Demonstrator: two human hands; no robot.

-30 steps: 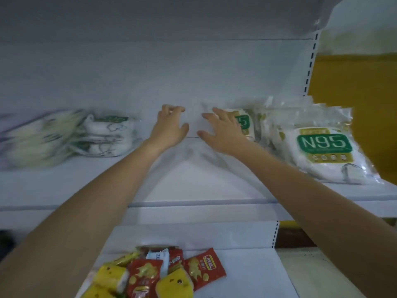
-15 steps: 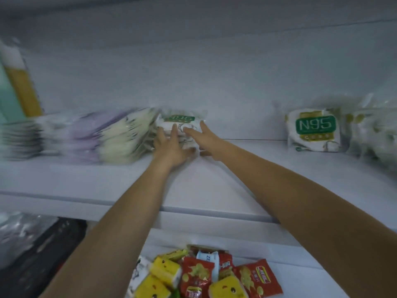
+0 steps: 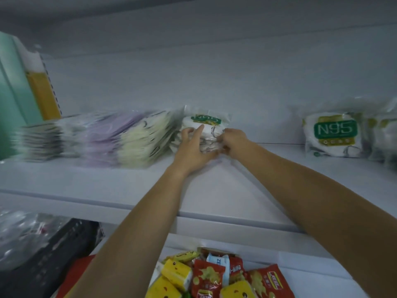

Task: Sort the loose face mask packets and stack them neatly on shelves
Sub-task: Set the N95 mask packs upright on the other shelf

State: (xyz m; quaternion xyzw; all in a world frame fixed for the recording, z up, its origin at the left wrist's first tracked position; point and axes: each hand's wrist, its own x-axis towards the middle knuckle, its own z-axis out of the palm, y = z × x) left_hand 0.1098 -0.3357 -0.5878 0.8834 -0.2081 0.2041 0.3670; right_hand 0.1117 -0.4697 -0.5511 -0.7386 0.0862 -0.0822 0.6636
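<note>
- On the upper shelf (image 3: 236,186), in the head view, a short stack of N95 packets (image 3: 206,122) sits near the back wall at mid-frame. Its top packet shows a green label.
- The left hand (image 3: 192,151) is at the stack's left and front. Its grip is closed round the stack, with fingers curled at the left edge and one finger lying up the front face.
- The right hand (image 3: 233,139) is at the stack's right side. Its fingers are curled into the crinkled plastic edge, so this grip holds the same stack.
- Both forearms reach up over the shelf's front lip.
- Just left of the stack a row of flat packets leans over: pale yellow packets (image 3: 137,143) nearest, purple packets (image 3: 103,138) next, grey packets (image 3: 38,138) farthest. All are blurred, and I cannot tell whether the yellow ones touch the stack.
- Well apart to the right, a single N95 packet (image 3: 335,134) stands upright facing the camera. More clear-wrapped packets (image 3: 384,136) are beside it at the frame edge.
- Below, on the lower shelf (image 3: 311,265), lies a heap of snack packets (image 3: 206,278), yellow and red.
- At lower left are a black object (image 3: 53,257) and a clear plastic bag (image 3: 19,233), both too blurred to identify.
- At far left a green panel (image 3: 12,93) stands next to a yellow panel (image 3: 43,93).
</note>
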